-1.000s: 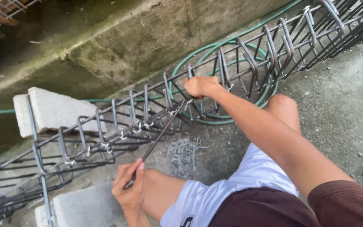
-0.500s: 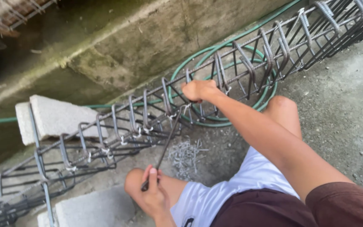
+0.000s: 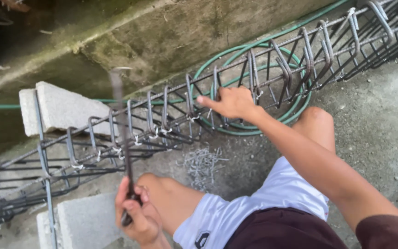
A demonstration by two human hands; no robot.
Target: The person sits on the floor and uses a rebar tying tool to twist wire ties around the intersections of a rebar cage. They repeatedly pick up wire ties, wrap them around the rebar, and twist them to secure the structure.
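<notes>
On concrete blocks, long dark rebar cage
</notes>
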